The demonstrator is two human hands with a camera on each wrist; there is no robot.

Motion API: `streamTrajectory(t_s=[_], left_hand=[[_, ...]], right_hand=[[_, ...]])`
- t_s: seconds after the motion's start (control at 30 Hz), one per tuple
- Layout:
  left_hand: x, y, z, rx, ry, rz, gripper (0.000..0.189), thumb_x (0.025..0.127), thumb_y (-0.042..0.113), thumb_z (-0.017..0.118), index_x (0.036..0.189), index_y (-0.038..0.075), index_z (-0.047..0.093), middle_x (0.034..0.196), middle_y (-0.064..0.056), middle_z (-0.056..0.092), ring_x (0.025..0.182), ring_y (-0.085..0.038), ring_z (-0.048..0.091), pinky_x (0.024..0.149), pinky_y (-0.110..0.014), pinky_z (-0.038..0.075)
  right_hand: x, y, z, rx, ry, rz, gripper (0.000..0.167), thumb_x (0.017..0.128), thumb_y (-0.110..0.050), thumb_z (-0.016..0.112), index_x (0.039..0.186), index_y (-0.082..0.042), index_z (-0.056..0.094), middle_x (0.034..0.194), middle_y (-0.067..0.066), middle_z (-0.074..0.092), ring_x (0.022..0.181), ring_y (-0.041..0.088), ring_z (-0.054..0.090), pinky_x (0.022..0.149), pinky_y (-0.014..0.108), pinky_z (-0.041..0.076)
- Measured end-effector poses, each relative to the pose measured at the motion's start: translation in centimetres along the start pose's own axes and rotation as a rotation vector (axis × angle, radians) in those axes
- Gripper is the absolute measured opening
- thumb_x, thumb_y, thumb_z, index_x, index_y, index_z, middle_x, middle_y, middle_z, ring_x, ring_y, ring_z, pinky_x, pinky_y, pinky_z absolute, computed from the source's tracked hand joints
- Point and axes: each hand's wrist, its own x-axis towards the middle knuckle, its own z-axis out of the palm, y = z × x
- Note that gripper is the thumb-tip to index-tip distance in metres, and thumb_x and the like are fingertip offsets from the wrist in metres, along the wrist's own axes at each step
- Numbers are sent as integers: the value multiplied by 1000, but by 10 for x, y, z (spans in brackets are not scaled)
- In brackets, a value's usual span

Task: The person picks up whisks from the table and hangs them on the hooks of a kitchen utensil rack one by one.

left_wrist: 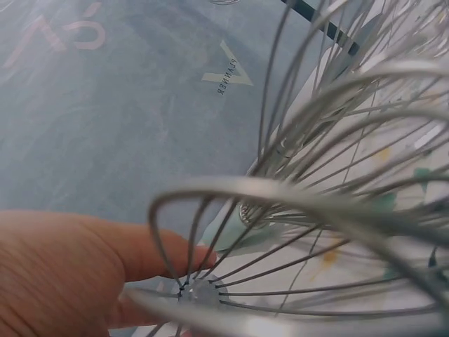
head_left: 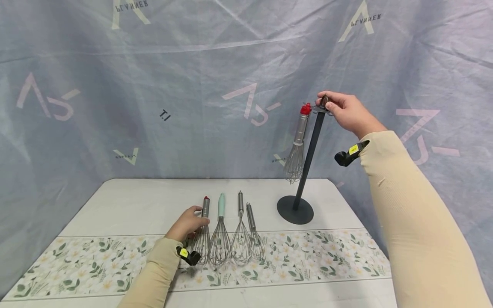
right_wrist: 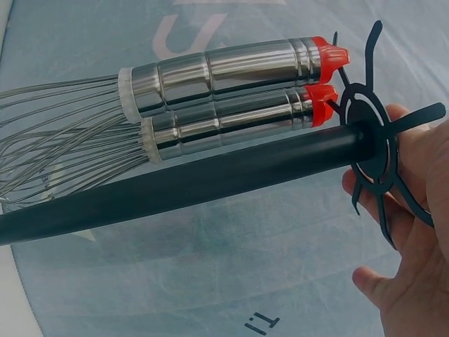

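My left hand (head_left: 191, 222) is at the leftmost whisk (head_left: 206, 207), thumb and fingers on either side of its steel handle with a red end. In the left wrist view, that whisk's wires cross in front of the left hand (left_wrist: 77, 274), hiding part of the grip. At the right, my right hand (head_left: 352, 112) holds the top of a dark metal stand (head_left: 311, 154). Two steel whisks with red ends, a larger one (right_wrist: 231, 70) and a slimmer one (right_wrist: 235, 125), hang from its hooks. The right hand (right_wrist: 421, 175) is behind the hook ring (right_wrist: 379, 175).
Beside the left hand lie a whisk with a mint-green handle (head_left: 221, 206) and two steel whisks, a longer one (head_left: 240, 203) and a shorter one (head_left: 251, 216). The stand's round base (head_left: 286, 209) is on the white table (head_left: 154, 205). A grey-blue curtain (head_left: 185, 94) hangs behind.
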Motion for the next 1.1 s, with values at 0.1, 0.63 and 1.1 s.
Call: streamTrajectory(t_s=[0.1,0.63,1.1], left_hand=[[1,-1,0,-24,5,-7,68,95,18,68,151,-4,37,131,-31,56,102,-36,64,68,-43,57],[3,-5,-7,-124,32,0,61,97,15,64,150,-3,39,125,-29,58,89,-29,67,67,-40,56],[3,9,-13,-197,22,16,57,99,15,65,149,1,41,120,-25,59,86,-27,66,67,-41,57]], right_hand=[[-1,-1,0,-8,-7,12,43,111,-27,38,152,-21,46,145,3,54,141,20,42,113,50,34],[2,-3,3,-16,-18,37,44,111,-30,37,154,-23,44,148,4,51,143,21,39,114,51,32],[-4,0,-5,-54,-24,65,46,110,-32,39,156,-23,42,150,8,50,145,25,37,117,52,30]])
